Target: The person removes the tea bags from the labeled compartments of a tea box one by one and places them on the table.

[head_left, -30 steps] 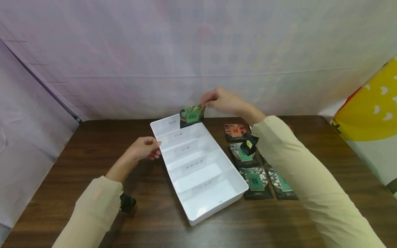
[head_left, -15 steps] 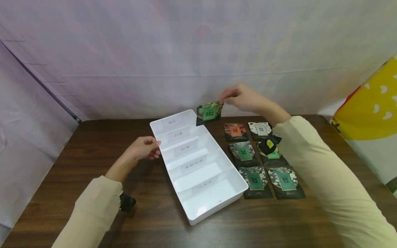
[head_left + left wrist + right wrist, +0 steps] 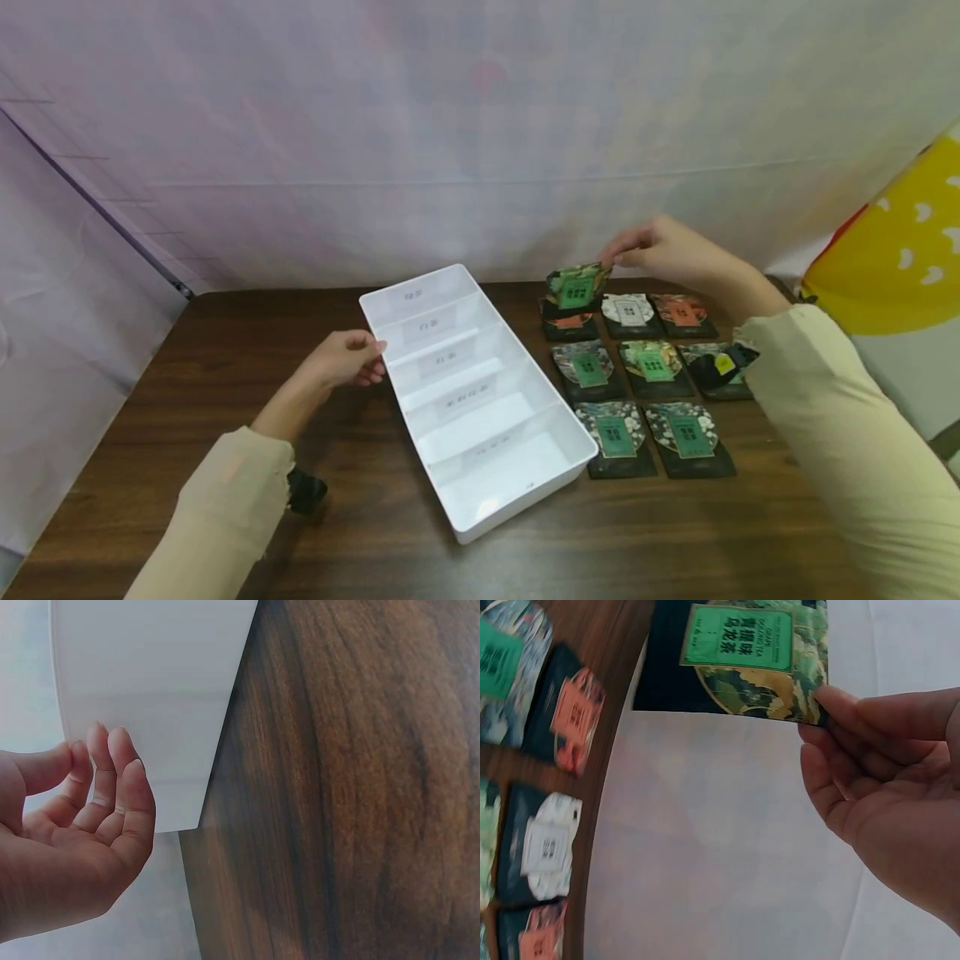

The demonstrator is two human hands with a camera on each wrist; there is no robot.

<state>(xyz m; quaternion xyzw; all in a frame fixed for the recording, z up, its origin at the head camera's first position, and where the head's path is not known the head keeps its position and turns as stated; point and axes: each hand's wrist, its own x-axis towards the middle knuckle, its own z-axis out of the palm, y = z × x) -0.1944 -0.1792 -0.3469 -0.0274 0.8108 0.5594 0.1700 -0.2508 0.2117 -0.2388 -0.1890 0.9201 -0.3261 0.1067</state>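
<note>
My right hand (image 3: 667,250) pinches a green tea sachet (image 3: 576,287) by one upper corner. The sachet hangs over the back of the table, partly covering a red sachet (image 3: 567,325). In the right wrist view, the held sachet's label reads "Grape Oolong Tea". My left hand (image 3: 348,358) is at the left side of a white divided tray (image 3: 517,492). In the left wrist view, the thumb and index finger pinch the tray's rim, while the other fingers lie loosely bent against its outer wall. Labels mark the tray's compartments; no sachet shows inside.
Right of the tray, several sachets lie flat in rows, among them a white one (image 3: 628,312), a yellow-green one (image 3: 655,367) and floral ones (image 3: 690,440). A pale curtain (image 3: 480,150) hangs behind the wooden table (image 3: 360,533).
My right hand has carried the green sachet rightward, from above the tray's far compartment to above the sachet rows. More of the laid sachets show now. The left hand stays at the rim.
</note>
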